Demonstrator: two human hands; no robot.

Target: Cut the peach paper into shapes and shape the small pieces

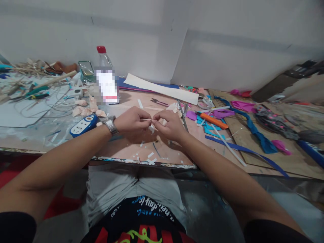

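Note:
Above the front middle of the table, my two hands meet with their fingertips almost touching. My left hand (130, 120), with a metal watch on the wrist, pinches a thin pale strip (146, 119) between thumb and forefinger. The strip's other end runs into the pinched fingers of my right hand (170, 124). Just below the fingertips shows a small white piece (152, 128); whether it hangs from the strip, I cannot tell. Beyond the hands lies a pair of small dark snips (159, 102). To the right of my right hand is an orange utility knife (214, 120).
A red-capped bottle (104, 61) stands at the back, near a long cream paper strip (162, 89). A blue-and-white power strip (84, 125) lies left of my hands, with green-handled pliers (37, 91) farther left. Blue ribbon (249, 123) crosses cardboard at right. White scraps litter the front edge.

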